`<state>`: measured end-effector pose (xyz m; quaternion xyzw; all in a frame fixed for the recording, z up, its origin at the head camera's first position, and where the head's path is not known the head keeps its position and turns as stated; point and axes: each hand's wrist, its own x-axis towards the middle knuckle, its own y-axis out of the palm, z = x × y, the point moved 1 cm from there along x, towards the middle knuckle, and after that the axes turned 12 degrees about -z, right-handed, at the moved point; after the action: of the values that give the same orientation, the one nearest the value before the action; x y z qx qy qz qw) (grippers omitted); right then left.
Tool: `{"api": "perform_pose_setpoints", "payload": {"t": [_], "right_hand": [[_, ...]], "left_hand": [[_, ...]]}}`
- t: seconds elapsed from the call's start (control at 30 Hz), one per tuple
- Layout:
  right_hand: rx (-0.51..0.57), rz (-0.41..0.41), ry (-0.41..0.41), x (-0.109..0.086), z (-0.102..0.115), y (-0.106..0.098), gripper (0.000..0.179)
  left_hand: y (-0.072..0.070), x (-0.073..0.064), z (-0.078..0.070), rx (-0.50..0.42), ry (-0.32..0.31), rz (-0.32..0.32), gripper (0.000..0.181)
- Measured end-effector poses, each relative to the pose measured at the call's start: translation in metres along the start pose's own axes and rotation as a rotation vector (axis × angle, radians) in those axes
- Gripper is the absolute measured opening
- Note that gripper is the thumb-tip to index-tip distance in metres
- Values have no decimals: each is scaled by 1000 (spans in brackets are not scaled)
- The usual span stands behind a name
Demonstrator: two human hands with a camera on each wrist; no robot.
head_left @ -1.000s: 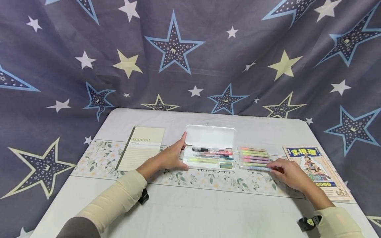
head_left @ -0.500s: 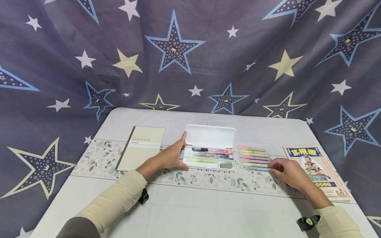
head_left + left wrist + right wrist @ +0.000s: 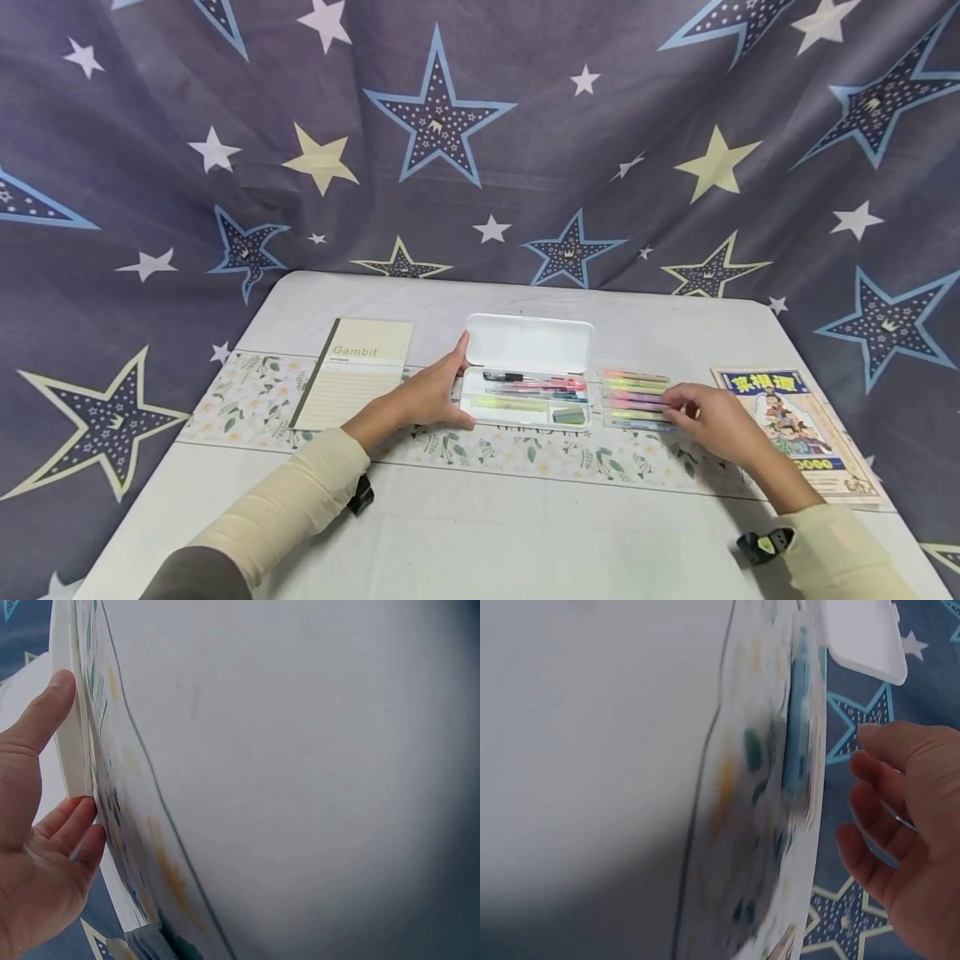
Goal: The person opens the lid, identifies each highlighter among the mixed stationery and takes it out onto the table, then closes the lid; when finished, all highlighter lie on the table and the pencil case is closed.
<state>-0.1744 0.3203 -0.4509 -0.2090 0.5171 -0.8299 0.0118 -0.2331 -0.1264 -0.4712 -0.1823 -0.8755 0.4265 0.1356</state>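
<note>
A white pencil case [image 3: 529, 343] lies with its lid up in the middle of the table. It holds a black pen [image 3: 504, 377], several pink and dark pens, a yellow highlighter [image 3: 510, 404] and a small green block [image 3: 568, 416]. My left hand [image 3: 431, 392] rests against its left end, thumb at the front corner and fingers extended along the side. To the right lies a clear tray of several coloured highlighters [image 3: 633, 400]. My right hand [image 3: 712, 421] hovers at its right end, fingers loosely bent. In the right wrist view, nothing shows between that hand's thumb and fingers.
On the left lies a Gambit notebook [image 3: 360, 375], and on the right a comic-style book [image 3: 798, 433], partly behind the right forearm. A floral runner [image 3: 487, 454] crosses the white table [image 3: 480, 533]. A star-patterned curtain [image 3: 420, 217] hangs behind.
My right hand has lifted off the near right corner of the highlighter tray and shifted slightly left and up over its right end. The left hand and pencil case have stayed put.
</note>
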Motion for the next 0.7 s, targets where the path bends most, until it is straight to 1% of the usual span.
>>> {"api": "perform_pose_setpoints", "payload": {"t": [0.13,0.33,0.7], "right_hand": [[10,1,-17,7,12,6,12],[19,-25,-85,18,30,16,13],[68,-3,-161,34,57,34,11]], "left_hand": [[0,0,0,-6,1,-3,151],[0,0,1,-7,-1,-4,151],[0,0,1,-7,-1,-2,151]]}}
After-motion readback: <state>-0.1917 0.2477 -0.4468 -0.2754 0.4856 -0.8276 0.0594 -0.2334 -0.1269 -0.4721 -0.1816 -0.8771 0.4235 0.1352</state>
